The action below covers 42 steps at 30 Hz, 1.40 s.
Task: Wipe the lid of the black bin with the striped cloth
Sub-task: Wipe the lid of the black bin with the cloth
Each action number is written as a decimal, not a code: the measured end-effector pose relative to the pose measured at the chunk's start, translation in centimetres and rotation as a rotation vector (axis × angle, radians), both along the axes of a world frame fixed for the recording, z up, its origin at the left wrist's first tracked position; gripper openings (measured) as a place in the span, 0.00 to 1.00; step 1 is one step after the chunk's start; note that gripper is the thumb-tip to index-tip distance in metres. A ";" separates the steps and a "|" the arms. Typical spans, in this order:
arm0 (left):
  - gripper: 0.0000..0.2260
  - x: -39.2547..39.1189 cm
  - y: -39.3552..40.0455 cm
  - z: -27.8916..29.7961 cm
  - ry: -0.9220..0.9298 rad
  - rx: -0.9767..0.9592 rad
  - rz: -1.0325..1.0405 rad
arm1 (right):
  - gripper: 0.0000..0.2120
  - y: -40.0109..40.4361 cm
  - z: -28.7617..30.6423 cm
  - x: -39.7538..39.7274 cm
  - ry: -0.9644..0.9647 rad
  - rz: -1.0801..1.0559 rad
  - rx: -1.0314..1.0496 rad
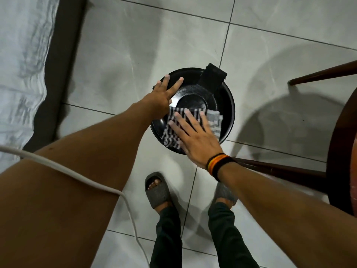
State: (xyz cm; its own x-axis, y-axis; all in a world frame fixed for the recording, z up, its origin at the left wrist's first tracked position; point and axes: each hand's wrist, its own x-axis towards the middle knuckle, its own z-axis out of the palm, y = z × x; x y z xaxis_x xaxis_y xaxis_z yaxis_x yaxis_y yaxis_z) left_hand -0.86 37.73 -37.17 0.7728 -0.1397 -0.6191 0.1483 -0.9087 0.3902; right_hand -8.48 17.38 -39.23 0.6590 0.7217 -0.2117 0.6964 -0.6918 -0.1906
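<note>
The round black bin stands on the tiled floor in front of me, its glossy lid shut and a black hinge block at its far side. A black-and-white striped cloth lies flat on the near half of the lid. My right hand, fingers spread, presses palm-down on the cloth. My left hand rests flat on the lid's far-left rim, fingers apart, holding nothing. A striped band circles my right wrist.
A dark wooden stool stands at the right, one leg reaching in under my right wrist. A bed with white sheets and a dark frame fills the left. A white cable crosses my left arm. My sandalled feet are just behind the bin.
</note>
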 end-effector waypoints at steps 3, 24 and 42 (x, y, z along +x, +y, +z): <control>0.34 0.4 0.5 0.2 0.006 0.003 -0.017 | 0.31 4.3 0.0 -0.2 -0.001 -0.043 0.001; 0.40 -0.2 -0.1 -1.0 -0.015 -0.002 -0.035 | 0.46 -13.9 -0.8 7.6 -0.038 0.245 -0.150; 0.40 -0.6 -0.2 -1.0 -0.075 0.028 -0.052 | 0.28 -2.1 0.6 2.7 0.141 -0.367 0.022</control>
State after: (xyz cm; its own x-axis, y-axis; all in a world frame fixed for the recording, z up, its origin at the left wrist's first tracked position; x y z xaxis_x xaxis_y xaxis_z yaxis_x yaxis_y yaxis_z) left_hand -1.44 37.57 -38.20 0.8091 -0.1642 -0.5643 0.0724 -0.9250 0.3729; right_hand -5.75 15.26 -38.60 0.8394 0.4491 -0.3061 0.3697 -0.8846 -0.2842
